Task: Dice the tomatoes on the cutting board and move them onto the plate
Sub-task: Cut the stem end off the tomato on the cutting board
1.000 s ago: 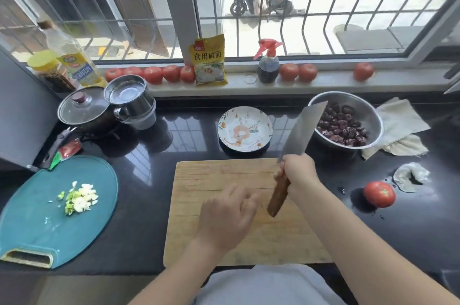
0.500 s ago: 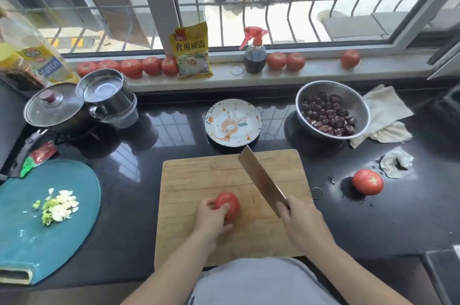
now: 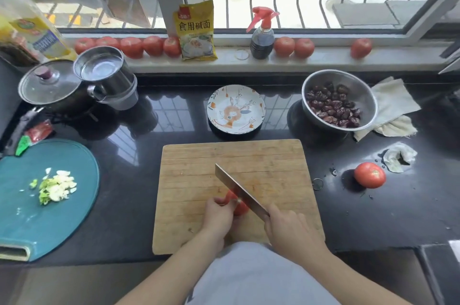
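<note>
Far left on the dark desk (image 3: 139, 160): a teal board (image 3: 29, 210) with chopped scallion (image 3: 56, 186); behind it a lidded pot (image 3: 51, 87), a steel cup (image 3: 107, 73) and an oil bottle (image 3: 32, 31). Along the far sill (image 3: 323, 59): a row of five tomatoes (image 3: 130, 46), a yellow packet (image 3: 196, 29), a spray bottle (image 3: 261, 33), then three more tomatoes (image 3: 304, 48).

Centre, near edge: a wooden cutting board (image 3: 261, 168). On its near part, a red tomato (image 3: 237, 204), partly hidden. Left hand (image 3: 219, 217), its grip closed around the tomato from the left, fingers curled on top. Knife (image 3: 240, 191) lying diagonally, tip to the far left, blade edge down into the tomato's top. Right hand (image 3: 290, 232), grip wrapped tight round the knife handle, handle itself hidden inside the fist.

Just beyond the cutting board: a patterned plate (image 3: 236, 108), nothing on it.

Right: a steel bowl (image 3: 363, 90) of dark dried dates (image 3: 333, 105), a cloth (image 3: 393, 103) beside it. Nearer, a crumpled tissue (image 3: 398, 159) and a whole tomato on the desk (image 3: 370, 175), well apart from the cutting board. A small ring (image 3: 317, 183) just off the cutting board's right edge.
</note>
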Action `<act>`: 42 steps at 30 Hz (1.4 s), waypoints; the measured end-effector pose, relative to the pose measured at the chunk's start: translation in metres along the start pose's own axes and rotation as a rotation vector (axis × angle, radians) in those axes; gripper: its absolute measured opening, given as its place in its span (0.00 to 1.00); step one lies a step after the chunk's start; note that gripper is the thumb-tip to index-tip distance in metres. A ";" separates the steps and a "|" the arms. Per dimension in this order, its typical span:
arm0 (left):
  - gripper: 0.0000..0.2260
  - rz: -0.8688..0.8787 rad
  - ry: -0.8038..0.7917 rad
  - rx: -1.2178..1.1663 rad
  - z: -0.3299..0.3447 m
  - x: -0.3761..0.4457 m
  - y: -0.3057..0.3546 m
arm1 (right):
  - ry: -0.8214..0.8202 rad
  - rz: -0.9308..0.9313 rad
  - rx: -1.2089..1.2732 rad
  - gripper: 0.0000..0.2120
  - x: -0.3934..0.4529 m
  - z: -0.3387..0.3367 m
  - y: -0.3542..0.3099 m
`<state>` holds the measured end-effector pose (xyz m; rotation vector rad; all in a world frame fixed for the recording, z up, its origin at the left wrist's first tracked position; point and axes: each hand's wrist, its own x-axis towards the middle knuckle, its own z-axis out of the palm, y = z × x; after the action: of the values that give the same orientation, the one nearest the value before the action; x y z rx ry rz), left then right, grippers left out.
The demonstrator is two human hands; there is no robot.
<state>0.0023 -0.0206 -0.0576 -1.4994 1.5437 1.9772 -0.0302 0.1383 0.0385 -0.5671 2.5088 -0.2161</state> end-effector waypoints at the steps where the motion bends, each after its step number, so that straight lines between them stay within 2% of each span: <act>1: 0.15 0.003 0.000 0.007 0.000 0.001 0.000 | -0.003 0.003 -0.001 0.06 -0.001 -0.001 0.000; 12: 0.11 0.013 0.020 0.013 0.002 -0.006 0.003 | -0.128 0.012 -0.125 0.05 -0.014 -0.018 -0.013; 21: 0.15 0.032 0.046 0.019 0.006 -0.014 0.009 | -0.148 -0.076 -0.195 0.04 -0.008 -0.020 -0.016; 30: 0.13 0.032 0.048 0.030 0.006 -0.019 0.013 | -0.191 -0.053 -0.099 0.01 0.000 -0.036 -0.038; 34: 0.14 0.044 0.054 0.031 0.005 -0.019 0.011 | -0.172 -0.067 -0.107 0.05 0.013 -0.031 -0.051; 39: 0.12 0.030 0.072 0.013 0.007 -0.016 0.010 | -0.214 -0.033 -0.088 0.01 0.002 -0.039 -0.041; 42: 0.13 0.014 0.071 0.021 0.006 -0.016 0.011 | -0.220 -0.042 -0.127 0.07 -0.003 -0.042 -0.042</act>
<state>-0.0012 -0.0145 -0.0389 -1.5703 1.6016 1.9294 -0.0366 0.1029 0.0860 -0.6582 2.3097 -0.0080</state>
